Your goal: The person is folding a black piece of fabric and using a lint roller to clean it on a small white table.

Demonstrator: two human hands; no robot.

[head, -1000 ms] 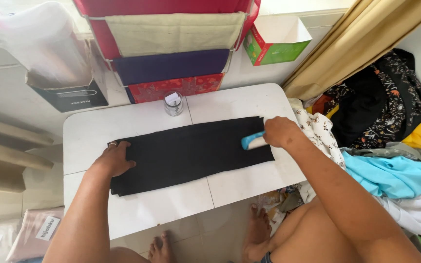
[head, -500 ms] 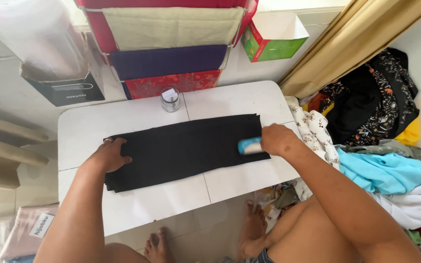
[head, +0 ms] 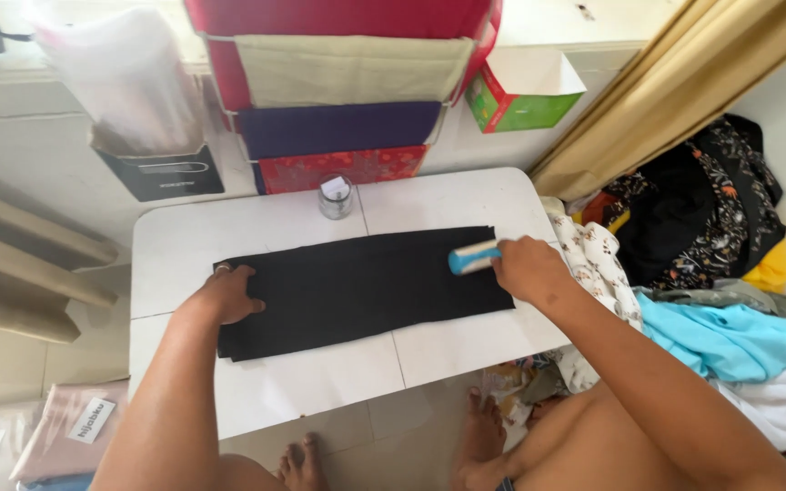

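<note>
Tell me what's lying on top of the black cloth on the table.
On the black cloth: the left hand pressing its left end, and the right hand holding a blue-and-white roller at its right end. The hand hides the roller's handle.

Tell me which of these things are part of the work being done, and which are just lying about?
In use:
- black cloth, flat on the white table
- left hand, pressing on the cloth
- right hand, holding a blue roller on the cloth

Lying about:
- small jar
- green box
- clothes pile
- stacked fabric boxes
</note>
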